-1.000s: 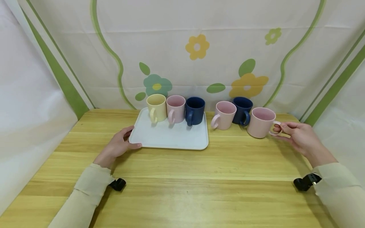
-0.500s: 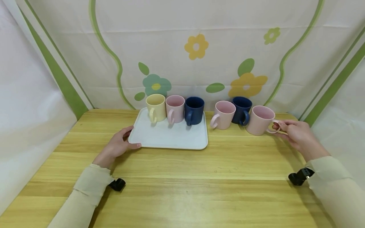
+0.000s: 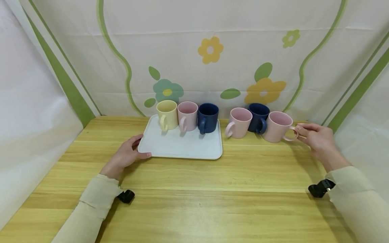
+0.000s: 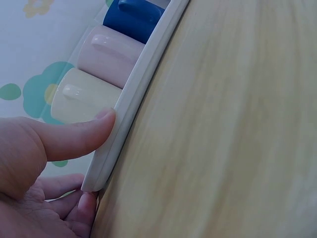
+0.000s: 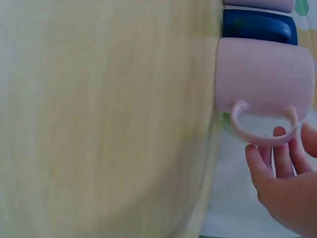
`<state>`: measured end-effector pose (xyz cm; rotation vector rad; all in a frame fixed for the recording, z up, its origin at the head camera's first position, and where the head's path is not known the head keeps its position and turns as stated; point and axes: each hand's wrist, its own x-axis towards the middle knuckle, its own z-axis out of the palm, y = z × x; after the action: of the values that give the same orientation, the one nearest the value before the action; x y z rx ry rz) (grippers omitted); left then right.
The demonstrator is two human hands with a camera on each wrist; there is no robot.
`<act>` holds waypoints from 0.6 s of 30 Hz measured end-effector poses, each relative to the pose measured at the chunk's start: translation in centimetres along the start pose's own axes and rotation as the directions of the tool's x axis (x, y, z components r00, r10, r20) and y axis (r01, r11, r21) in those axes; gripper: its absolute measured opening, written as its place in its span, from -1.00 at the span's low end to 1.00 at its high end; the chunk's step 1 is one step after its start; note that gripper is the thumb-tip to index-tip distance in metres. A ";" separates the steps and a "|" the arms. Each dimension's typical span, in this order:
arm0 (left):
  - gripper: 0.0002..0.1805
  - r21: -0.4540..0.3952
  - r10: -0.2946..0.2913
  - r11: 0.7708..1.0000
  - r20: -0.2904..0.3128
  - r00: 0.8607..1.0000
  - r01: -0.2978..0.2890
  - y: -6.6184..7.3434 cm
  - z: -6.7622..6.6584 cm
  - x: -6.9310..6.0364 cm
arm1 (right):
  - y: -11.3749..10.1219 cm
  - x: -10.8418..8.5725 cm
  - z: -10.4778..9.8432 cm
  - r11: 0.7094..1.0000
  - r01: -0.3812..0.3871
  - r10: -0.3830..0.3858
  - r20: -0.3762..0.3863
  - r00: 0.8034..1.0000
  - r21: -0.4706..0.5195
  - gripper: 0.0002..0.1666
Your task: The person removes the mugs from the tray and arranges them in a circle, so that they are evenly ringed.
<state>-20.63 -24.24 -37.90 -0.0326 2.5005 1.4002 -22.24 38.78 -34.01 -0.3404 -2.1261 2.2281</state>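
R hand loosely spread, thumb off, at handle of rightmost pink mug, mid-right of frame; L hand pinches tray. Mug prob. stiff, slick, breakable; hold by handle.

At the right of the frame, the rightmost pink mug now stands slightly higher in the frame, more nearly level with the navy mug, and the right hand, also higher, has loosened its pinch, the thumb now apart from the handle.
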 end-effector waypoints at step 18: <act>0.17 0.004 -0.007 1.000 0.005 1.000 0.007 0.3 0.1 -0.2 | -3.3 -3.0 10.5 0.975 0.224 -0.221 0.185 0.957 0.009 -0.69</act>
<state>-20.47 -24.04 -37.67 -0.0376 2.4967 1.3906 -21.73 28.09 -29.95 0.1078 -2.1392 2.1939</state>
